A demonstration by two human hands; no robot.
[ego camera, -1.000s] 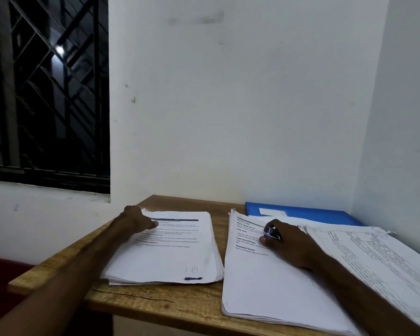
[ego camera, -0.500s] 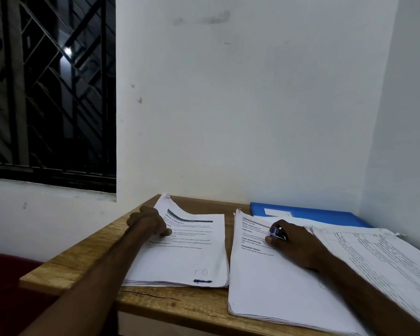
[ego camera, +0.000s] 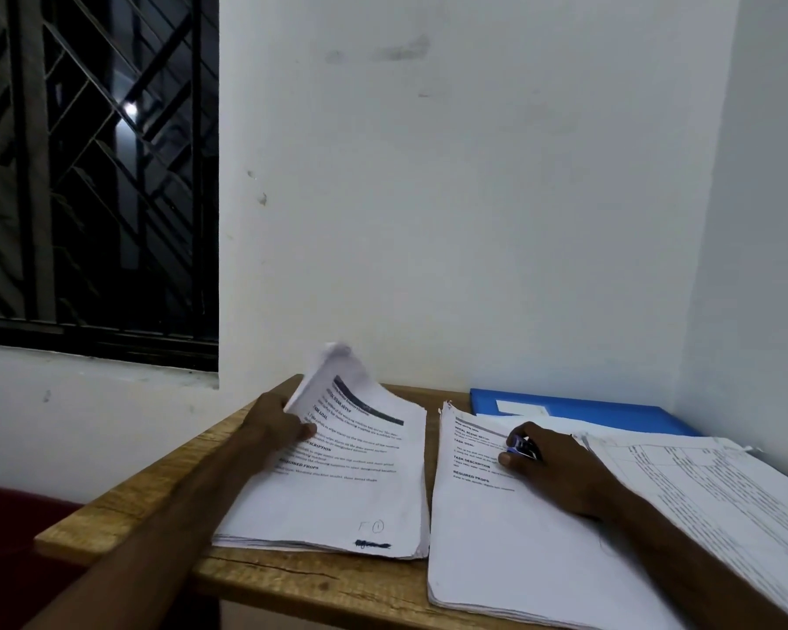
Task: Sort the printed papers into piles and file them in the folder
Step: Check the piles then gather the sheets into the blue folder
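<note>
Three piles of printed papers lie on a wooden table (ego camera: 124, 511). My left hand (ego camera: 276, 422) grips the far left corner of the left pile (ego camera: 346, 488) and bends several sheets upward. My right hand (ego camera: 551, 470) rests on the middle pile (ego camera: 492, 552) with its fingers curled round a small blue and black object (ego camera: 522, 447), perhaps a pen. A third pile with printed tables (ego camera: 719, 488) lies at the right. A blue folder (ego camera: 583, 409) lies shut against the wall behind the piles, partly covered by them.
White walls meet in a corner just behind and to the right of the table. A barred window (ego camera: 92, 175) is at the left. The table's front edge (ego camera: 292, 579) is near me, with a dark red surface (ego camera: 10, 538) below at the left.
My left hand has lifted the far left corner of the left pile, curling the sheets up. My right hand has stayed on the middle pile.
</note>
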